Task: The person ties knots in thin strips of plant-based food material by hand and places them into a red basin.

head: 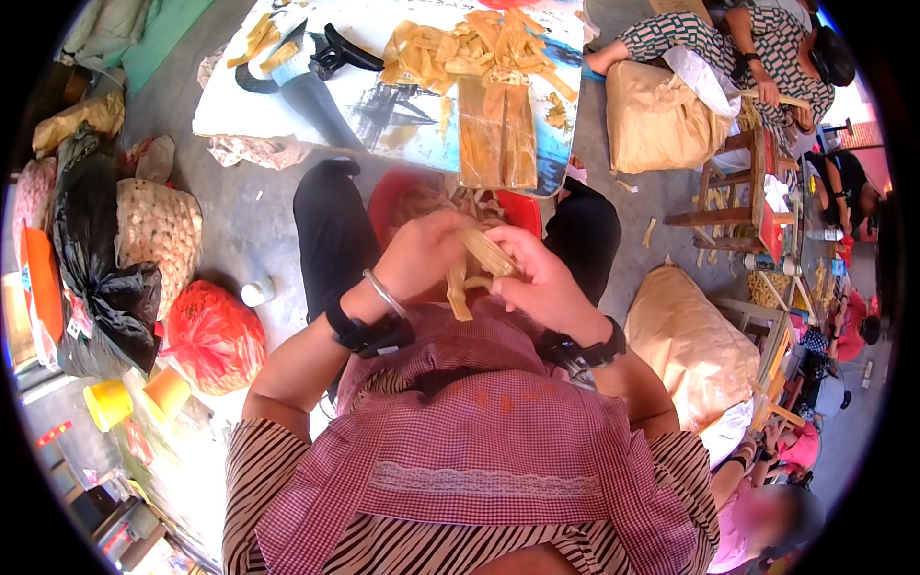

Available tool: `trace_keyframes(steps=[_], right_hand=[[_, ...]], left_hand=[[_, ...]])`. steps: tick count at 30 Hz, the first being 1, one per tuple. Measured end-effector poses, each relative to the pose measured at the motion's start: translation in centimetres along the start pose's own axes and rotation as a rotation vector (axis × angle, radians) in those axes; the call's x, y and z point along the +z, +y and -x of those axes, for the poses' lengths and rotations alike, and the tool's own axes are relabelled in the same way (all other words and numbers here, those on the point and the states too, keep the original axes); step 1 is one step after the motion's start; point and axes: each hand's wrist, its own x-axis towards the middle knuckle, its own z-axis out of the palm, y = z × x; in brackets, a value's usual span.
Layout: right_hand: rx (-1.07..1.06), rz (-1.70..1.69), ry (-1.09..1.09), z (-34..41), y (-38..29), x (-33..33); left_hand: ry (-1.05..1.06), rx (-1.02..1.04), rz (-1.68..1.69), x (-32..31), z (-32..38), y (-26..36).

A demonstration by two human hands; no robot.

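Observation:
Between my two hands, above a red basin (528,210) in my lap, is a flat yellowish-brown dried strip (489,251), with a loose end hanging down. My left hand (435,244) holds its upper left end, fingers partly hidden. My right hand (535,277) pinches its right end between thumb and fingers. More pale pieces lie in the basin. On the table (424,147) ahead are a heap of similar strips (460,50), a flat brown bundle (496,133) in clear wrap at the edge, and a black plastic clip-like tool (345,52).
Left on the floor stand a red plastic bag (215,338), a black bag (100,251) and a yellow bucket (108,405). To the right are large brown paper sacks (683,345), a wooden stool (755,194) and a seated person (762,72); several other people sit farther off.

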Motion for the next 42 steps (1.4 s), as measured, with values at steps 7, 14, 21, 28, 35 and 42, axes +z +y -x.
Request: trace_keyframes(steps=[7, 14, 21, 28, 35, 42], right_hand=[[-0.354, 0.347, 0.099, -0.5, 1.2, 1.3], [0.195, -0.493, 0.143, -0.1, 1.9, -0.7], [0.257, -0.799, -0.082, -0.4, 1.8, -1.5], [-0.113, 0.370, 0.291, -0.1, 1.9, 0.6], [-0.190, 0.416, 0.269, -0.3, 2.3, -0.1], [0.264, -0.843, -0.064, 0.7, 2.5, -1.6]], left_hand=[[-0.168, -0.444, 0.732, 1.0, -0.3, -0.7], [-0.011, 0.200, 0.056, 1.0, 0.5, -0.7], [-0.285, 0.389, -0.105, 0.6, 0.3, 1.4], [-0.008, 0.293, -0.355, 2.1, 0.7, 0.3], [0.095, 0.185, -0.456, 2.3, 0.3, -0.4], [0.040, 0.330, -0.316, 1.8, 1.2, 0.5]])
